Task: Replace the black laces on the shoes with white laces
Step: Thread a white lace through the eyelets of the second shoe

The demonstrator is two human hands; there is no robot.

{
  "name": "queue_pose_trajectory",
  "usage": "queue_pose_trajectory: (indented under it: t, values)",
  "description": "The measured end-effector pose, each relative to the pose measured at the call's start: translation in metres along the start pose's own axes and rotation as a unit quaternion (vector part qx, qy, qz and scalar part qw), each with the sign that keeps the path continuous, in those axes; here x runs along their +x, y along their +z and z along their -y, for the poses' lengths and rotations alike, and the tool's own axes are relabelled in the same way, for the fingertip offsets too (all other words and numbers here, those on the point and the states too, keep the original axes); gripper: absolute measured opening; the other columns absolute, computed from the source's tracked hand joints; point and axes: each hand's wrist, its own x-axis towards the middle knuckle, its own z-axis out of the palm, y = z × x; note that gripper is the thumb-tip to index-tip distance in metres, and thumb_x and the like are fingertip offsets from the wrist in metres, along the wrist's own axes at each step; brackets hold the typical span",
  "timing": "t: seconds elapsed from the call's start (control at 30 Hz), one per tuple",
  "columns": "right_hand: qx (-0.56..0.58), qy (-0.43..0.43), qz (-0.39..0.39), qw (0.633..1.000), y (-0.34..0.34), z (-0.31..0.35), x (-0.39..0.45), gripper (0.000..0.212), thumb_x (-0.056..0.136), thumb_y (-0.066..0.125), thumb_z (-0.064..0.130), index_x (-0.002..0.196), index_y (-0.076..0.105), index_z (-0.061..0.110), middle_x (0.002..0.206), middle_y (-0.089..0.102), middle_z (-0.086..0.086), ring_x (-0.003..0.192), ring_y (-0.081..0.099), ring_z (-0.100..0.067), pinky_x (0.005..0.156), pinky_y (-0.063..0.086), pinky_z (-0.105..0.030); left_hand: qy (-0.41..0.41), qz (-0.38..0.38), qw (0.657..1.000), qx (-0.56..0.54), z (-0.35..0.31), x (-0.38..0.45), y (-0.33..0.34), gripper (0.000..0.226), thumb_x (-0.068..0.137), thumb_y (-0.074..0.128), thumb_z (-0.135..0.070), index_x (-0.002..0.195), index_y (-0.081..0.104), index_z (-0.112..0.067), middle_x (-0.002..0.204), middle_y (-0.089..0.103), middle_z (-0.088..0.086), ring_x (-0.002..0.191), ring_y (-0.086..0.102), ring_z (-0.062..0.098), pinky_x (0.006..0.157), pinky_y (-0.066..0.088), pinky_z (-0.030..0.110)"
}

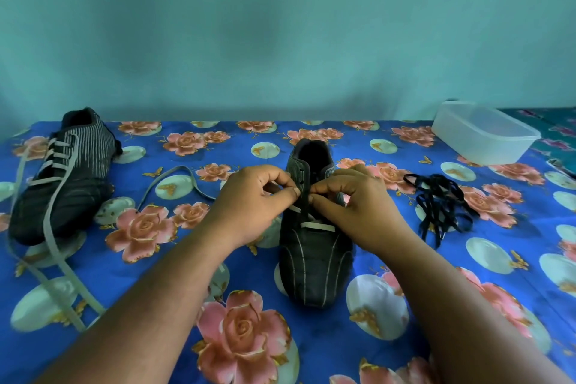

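A black striped shoe (314, 262) stands in the middle, toe toward me, with a white lace (316, 225) crossing its lower eyelets. My left hand (252, 206) pinches the lace at the shoe's left eyelet flap. My right hand (352, 206) pinches the lace by the right side of the tongue. The lace's loose end (174, 179) loops off to the left on the cloth. A second black shoe (67, 178) lies at the far left, laced in white, its long ends trailing toward me. The removed black laces (439, 203) lie in a heap to the right.
A flowered blue cloth (343, 352) covers the table. A translucent plastic container (484, 132) sits at the back right corner. A teal wall rises behind the table's far edge.
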Motion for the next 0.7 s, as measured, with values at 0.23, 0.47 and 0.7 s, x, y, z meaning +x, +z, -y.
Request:
queue_pose_trajectory:
  t: [0.23,0.47,0.7]
  values:
    - [-0.052,0.026,-0.022,0.998,-0.007,-0.028,0.003,0.032,0.095,0.054,0.056,0.125,0.064,0.051,0.101,0.05,0.024,0.108,0.046,-0.016,0.1,0.036,-0.04,-0.064,0.022,0.995,-0.067,0.002,0.001,-0.011,0.004,0.092,0.073,-0.02,0.092,0.077,-0.019,0.106,0.076,-0.006,0.101,0.07,0.022,0.093,0.058,0.048]
    - [0.037,0.044,0.024,0.998,-0.006,-0.032,0.002,0.034,0.094,0.071,0.04,0.125,0.064,0.047,0.104,0.056,0.012,0.108,0.05,-0.012,0.095,0.041,-0.029,-0.094,0.027,0.989,-0.108,0.011,0.006,-0.02,0.014,0.096,0.068,-0.016,0.101,0.077,-0.008,0.106,0.078,-0.003,0.102,0.073,0.021,0.093,0.06,0.041]
    - [0.072,0.054,0.036,0.995,-0.009,-0.032,0.003,0.033,0.093,0.073,0.032,0.124,0.066,0.041,0.099,0.056,0.007,0.1,0.049,-0.002,0.084,0.037,-0.012,-0.126,-0.116,0.982,-0.078,0.019,0.014,-0.034,0.018,0.097,0.063,-0.021,0.089,0.072,-0.007,0.089,0.076,0.004,0.067,0.064,-0.002,0.062,0.048,0.026]
